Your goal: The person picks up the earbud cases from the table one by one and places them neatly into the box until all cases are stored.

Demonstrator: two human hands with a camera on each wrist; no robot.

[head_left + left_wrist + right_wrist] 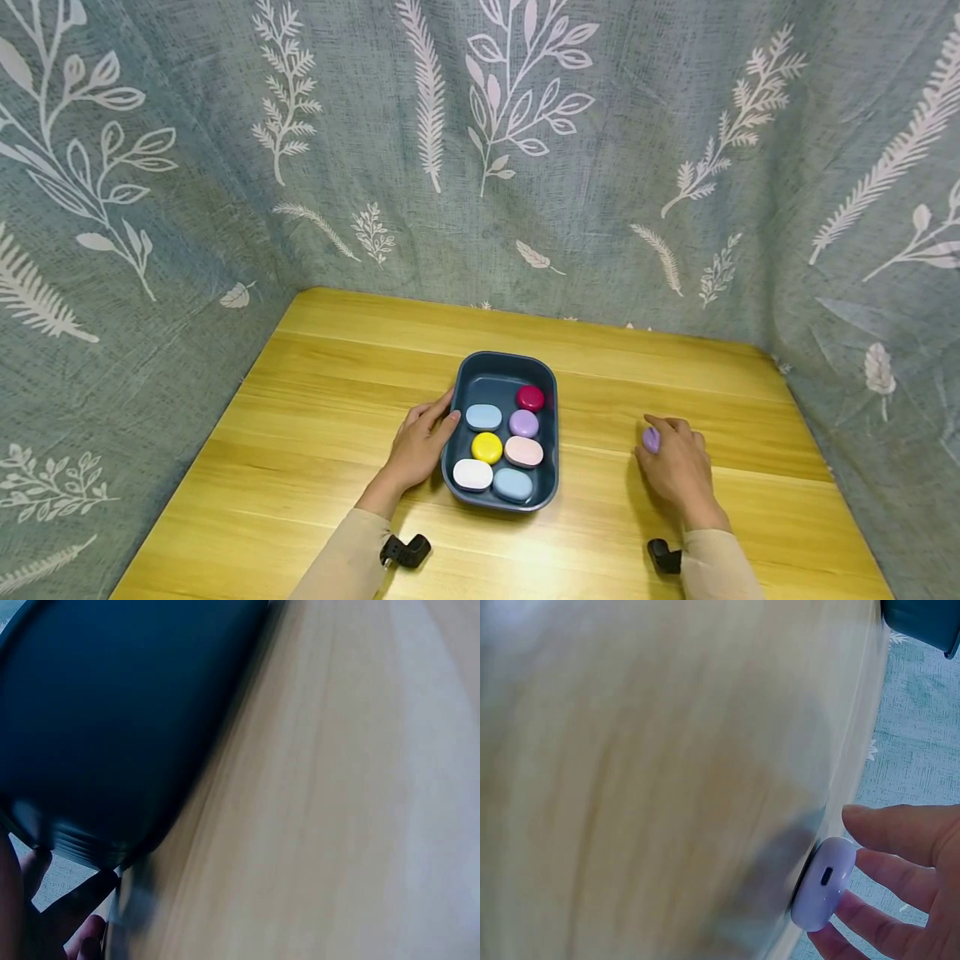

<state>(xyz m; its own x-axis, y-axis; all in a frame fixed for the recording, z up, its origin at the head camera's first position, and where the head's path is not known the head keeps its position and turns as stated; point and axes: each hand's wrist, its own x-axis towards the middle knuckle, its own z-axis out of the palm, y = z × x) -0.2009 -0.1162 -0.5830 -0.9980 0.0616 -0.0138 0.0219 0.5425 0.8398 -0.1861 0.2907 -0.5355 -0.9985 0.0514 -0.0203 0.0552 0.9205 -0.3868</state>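
Note:
In the head view a dark blue rectangular tray [491, 362] lies on the table. My left hand [416, 442] rests against its left side, thumb tip at the rim and fairly straight fingers along the outer wall. Inside are small glossy cases: a red one [530, 398], a purple one [523, 423], a yellow one [487, 448], a pink one [523, 452], a white one [472, 475] and two light blue ones [483, 417]. Right of the tray, my right hand [678, 467] holds another round purple case [825, 885] low at the table, with a dark slot in its side.
The wooden table [337, 367] is bordered by a grey-blue leaf-patterned curtain [345, 125] at the back and both sides. Black wrist straps [405, 551] are on both sleeves. The tray's corner [926, 619] shows in the right wrist view.

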